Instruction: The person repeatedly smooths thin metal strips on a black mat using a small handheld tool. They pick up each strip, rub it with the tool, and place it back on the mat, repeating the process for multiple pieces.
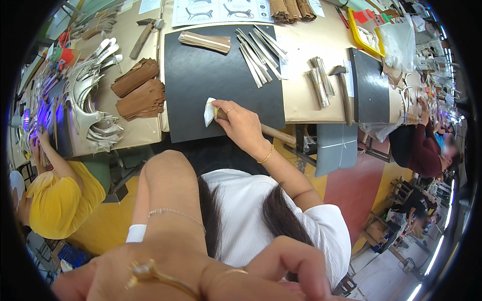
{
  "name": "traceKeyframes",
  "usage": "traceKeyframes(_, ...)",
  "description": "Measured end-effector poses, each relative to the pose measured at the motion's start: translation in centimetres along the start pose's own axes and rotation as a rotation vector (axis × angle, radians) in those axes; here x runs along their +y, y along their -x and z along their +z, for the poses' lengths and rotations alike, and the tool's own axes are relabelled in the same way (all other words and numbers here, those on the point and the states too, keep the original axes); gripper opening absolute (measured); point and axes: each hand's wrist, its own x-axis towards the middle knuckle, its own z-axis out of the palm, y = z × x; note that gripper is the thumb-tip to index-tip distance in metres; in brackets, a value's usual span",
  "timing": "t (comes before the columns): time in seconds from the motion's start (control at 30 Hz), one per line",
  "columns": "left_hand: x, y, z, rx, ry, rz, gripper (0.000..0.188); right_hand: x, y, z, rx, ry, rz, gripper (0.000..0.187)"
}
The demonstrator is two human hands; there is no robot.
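Perhaps for close control, the right hand (240, 124) wraps its fingers round the hammer (277, 134) just behind its white head (209, 113), at the near side of the black mat (201, 75). Close to the camera, the left hand (186, 263) has loosely bent fingers, their hold untellable. Beyond, the drawing sheet (223, 12) bears unreadably small print.

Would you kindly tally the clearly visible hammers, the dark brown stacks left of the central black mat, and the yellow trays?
Hammers: 3 (held hammer in the right hand, left hammer, right hammer)
Dark brown stacks: 2 (upper stack, lower stack)
Yellow tray: 1
Total: 6
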Motion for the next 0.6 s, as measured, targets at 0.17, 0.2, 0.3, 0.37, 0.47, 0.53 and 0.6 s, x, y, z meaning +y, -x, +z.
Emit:
traceKeyframes(0.17,-0.4,-0.1,-2.4,0.005,-0.317,0.082,0.015,0.1,0.2,0.0,-0.024,-0.009,0.026,0.039)
traceKeyframes(0.2,-1.1,0.0,-3.7,0.021,-0.441,0.092,0.015,0.2,0.2,-0.1,-0.025,-0.011,0.017,0.039)
traceKeyframes(0.3,-5.6,0.8,-8.6,0.054,-0.789,-0.017,0.016,0.4,0.2,-0.5,-0.039,-0.040,0.039,0.040)
traceKeyframes(0.37,-11.4,1.3,-13.7,0.001,-1.038,-0.294,0.016,0.6,0.1,-0.8,-0.024,-0.062,0.032,0.039)
traceKeyframes(0.47,-18.9,2.4,-20.7,-0.430,-1.272,-0.419,0.024,0.8,0.1,-0.9,-0.011,-0.089,0.011,0.039)
traceKeyframes(0.53,-21.1,4.3,-23.5,-0.567,-1.373,-0.449,0.025,0.8,0.1,-0.9,0.001,-0.109,0.005,0.040)
traceKeyframes(0.6,-22.4,5.5,-25.4,-0.661,-1.430,-0.517,0.026,0.8,0.3,-0.8,-0.011,-0.097,0.018,0.039)
